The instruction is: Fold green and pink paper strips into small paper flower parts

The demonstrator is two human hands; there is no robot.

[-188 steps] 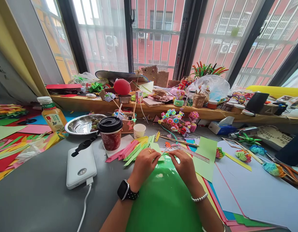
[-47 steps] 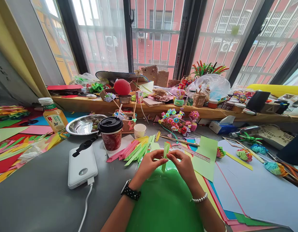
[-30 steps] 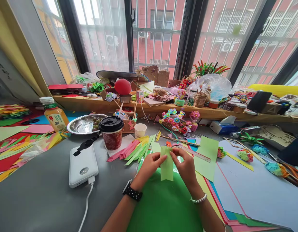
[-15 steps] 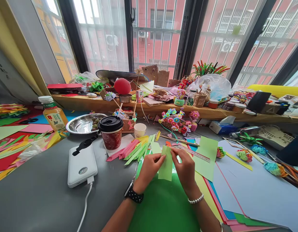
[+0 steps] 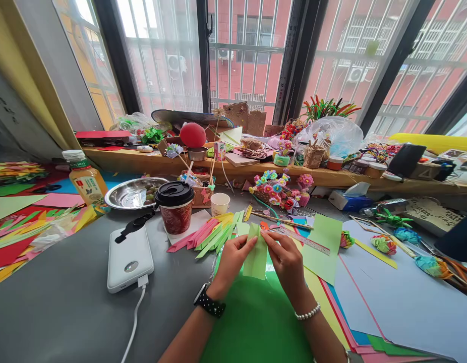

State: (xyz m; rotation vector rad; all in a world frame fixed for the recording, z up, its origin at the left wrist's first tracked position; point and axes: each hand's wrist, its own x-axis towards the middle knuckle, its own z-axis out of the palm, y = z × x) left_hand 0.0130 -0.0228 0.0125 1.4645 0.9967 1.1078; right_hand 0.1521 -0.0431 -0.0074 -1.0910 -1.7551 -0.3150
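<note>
A light green strip of paper (image 5: 255, 262) is held upright between my hands, with a faint crease running down it. My left hand (image 5: 233, 257) pinches its left edge near the top between thumb and fingers. At the upper right edge, my right hand (image 5: 285, 257) grips the same paper with thumb and fingertips. Both hands are over a glossy green mat (image 5: 259, 322). Folded green paper strips (image 5: 218, 237) and pink strips (image 5: 195, 236) lie in a pile beyond my left hand. To the right of my right hand are a ruler (image 5: 309, 241) and a green sheet (image 5: 326, 252).
A white power bank (image 5: 129, 262) with a cable lies at left, near a lidded coffee cup (image 5: 175, 209), a paper cup (image 5: 220, 203), a metal plate (image 5: 122, 196) and a juice bottle (image 5: 85, 176). White sheets (image 5: 400, 297) cover the right side. Paper flowers (image 5: 273, 189) stand behind.
The green paper has turned and opened a little wider, its upper end rising and its lower end shifting left. My right hand has moved slightly left along its top.
</note>
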